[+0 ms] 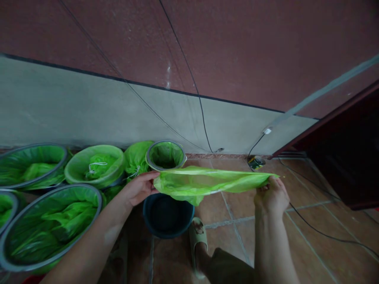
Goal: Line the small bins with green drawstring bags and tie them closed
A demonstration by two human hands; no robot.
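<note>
A thin, bright green bag (207, 182) is stretched sideways between my two hands, its mouth parted into a long slit. My left hand (142, 188) pinches its left end, and my right hand (272, 195) grips the right end with fingers curled round the edge. Part of the bag hangs down over a dark blue bucket (168, 217) on the floor, whose inside looks bare. Just behind the left end stands a small bin (166, 155) lined with green film.
Several green-lined tubs, such as the large tub (99, 209), stand at the left. A tied green bag (137, 157) leans beside the wall. A tin can (256, 162), a charger (267, 130) and black cables lie right. A slippered foot (199, 236) is near the bucket.
</note>
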